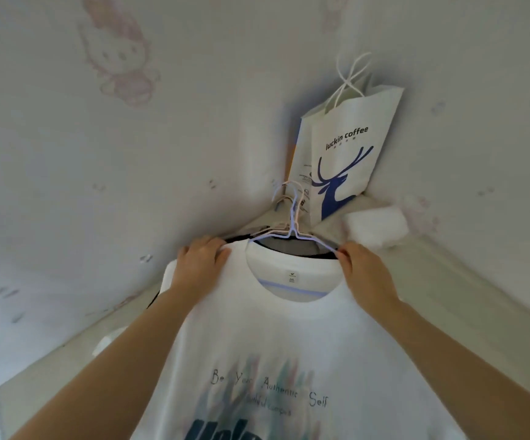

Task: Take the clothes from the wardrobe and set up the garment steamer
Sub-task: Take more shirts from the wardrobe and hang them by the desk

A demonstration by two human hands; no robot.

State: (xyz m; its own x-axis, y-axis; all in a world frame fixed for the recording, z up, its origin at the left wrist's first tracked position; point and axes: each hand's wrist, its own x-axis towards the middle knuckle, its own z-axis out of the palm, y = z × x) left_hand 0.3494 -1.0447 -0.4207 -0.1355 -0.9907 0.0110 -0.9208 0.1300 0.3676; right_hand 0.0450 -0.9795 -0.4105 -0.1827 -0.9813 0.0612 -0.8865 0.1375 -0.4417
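White shirt (289, 344) on its hanger (292, 230): left hand (202, 265) and right hand (365, 274) grip its shoulders. Steamer unseen, setup likely pending.

The white T-shirt (289, 344) is a soft, matt knit cloth, smooth across the chest, with a ribbed collar and a small woven label inside the neck; its printed lettering and brush-stroke graphic look flat and ink-like. The lilac hanger (292, 231) it hangs on looks like thin wire with a smooth coloured coating and a slight sheen. The bag (343, 160) behind is matt white paper, creased at its folds, with a flat blue deer print and twisted paper-cord handles. The walls (98, 154) have a pale, matt, wallpaper-like finish with faded pink cartoon motifs.
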